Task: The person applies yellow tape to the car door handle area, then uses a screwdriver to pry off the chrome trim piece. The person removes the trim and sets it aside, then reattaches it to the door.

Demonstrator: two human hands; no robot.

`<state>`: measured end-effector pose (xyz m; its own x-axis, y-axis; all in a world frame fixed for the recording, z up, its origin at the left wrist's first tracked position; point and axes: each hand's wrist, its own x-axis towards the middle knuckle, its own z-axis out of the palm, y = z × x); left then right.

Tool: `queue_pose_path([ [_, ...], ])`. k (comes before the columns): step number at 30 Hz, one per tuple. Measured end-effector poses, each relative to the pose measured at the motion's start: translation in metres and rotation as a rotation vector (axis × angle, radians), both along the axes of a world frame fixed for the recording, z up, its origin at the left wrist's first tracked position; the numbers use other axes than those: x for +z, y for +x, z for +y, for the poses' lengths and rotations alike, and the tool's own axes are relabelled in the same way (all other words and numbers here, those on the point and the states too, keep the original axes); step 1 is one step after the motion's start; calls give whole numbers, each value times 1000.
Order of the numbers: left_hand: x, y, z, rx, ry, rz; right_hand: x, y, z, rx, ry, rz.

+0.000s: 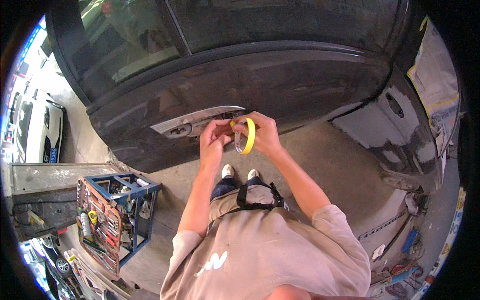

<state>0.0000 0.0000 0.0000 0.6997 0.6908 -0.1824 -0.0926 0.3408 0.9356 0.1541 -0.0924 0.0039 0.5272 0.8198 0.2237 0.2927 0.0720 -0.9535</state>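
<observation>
A roll of yellow masking tape (251,136) hangs from my right hand (261,128), whose thumb and fingers are closed on its upper side. My left hand (214,136) meets it from the left, fingertips pinched together where a small yellow bit of the tape shows between the two hands. Just beyond them is the dark car door (300,85), with a silver door handle trim (200,118) whose right end my hands partly cover. What lies right under my fingertips is hidden.
A blue tool cart (150,200) with an opened tool case (102,220) stands at the lower left. To the right is a dark fender (395,125) with grey sanded patches, and a covering sheet (435,75). A white car (37,127) is parked far left.
</observation>
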Motion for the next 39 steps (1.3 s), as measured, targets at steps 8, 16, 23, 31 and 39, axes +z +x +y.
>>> queue_pose_path([
  [8,6,4,-9,36,297,66,-12,-9,6,-139,-127,141],
  [16,15,4,-8,164,950,286,4,-9,9,-130,-55,-152],
  [23,24,12,-18,279,1082,260,9,-3,3,-28,-134,22],
  [31,16,2,-6,132,1303,63,-6,8,-2,188,-37,545],
  [39,8,10,-16,367,1437,24,-15,2,-2,269,58,730],
])
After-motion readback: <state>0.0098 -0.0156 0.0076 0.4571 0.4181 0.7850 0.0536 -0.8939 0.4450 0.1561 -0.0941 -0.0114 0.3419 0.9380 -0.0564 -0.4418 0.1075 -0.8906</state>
